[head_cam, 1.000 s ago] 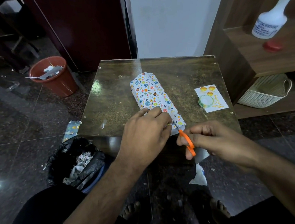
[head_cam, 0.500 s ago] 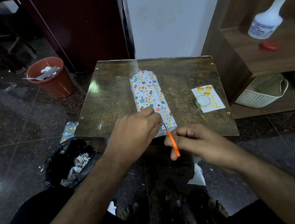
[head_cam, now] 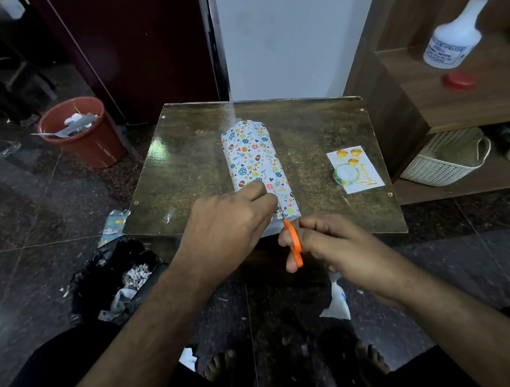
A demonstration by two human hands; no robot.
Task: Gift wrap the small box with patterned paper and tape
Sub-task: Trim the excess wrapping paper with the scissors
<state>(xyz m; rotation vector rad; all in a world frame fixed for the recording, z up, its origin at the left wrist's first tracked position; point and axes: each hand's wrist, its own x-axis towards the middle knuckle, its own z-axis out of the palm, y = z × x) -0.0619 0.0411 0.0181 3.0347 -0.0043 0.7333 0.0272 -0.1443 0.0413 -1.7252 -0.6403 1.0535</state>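
Since the earlier frame the scissors point(head_cam: 292, 241) have swung from a slant to nearly straight up the parcel, and both hands have shifted left along the near edge of the bench point(head_cam: 184, 168). Right hand point(head_cam: 331, 242) grips the orange handles, fingers curled round them; blades poke into the near end of the patterned paper point(head_cam: 254, 159), mostly hidden behind the left hand point(head_cam: 229, 226). Left hand holds down the near end of the wrapped parcel, fingers point(head_cam: 256, 190) bent over the paper, knuckles up. Box itself not visible, paper covers it; parcel lies lengthwise mid-bench, far end folded shut, near end reaching the bench edge. Tape roll point(head_cam: 345, 174) sits on a birthday card point(head_cam: 357, 170) on the right of the bench, well apart from the parcel. On the floor: red bin point(head_cam: 91, 145) at far left, black bag point(head_cam: 114, 280) with scraps near left. White basket point(head_cam: 446, 160) on the lower shelf at right, spray bottle point(head_cam: 452, 40) above.
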